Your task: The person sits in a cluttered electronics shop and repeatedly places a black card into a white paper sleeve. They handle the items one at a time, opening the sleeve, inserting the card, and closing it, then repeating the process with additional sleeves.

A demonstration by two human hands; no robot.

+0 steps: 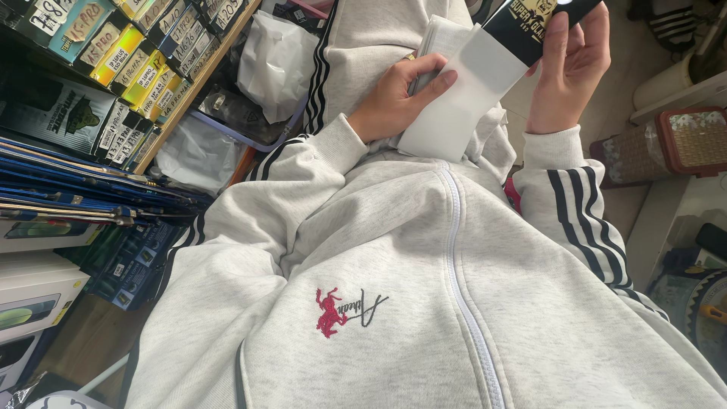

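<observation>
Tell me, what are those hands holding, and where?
Left hand grips the white sleeve along its side; right hand holds the black package at its upper end.

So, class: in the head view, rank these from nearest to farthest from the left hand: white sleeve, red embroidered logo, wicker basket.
From the left hand:
1. White sleeve, under its fingers.
2. Red embroidered logo, lower, on the chest.
3. Wicker basket, far right.
</observation>
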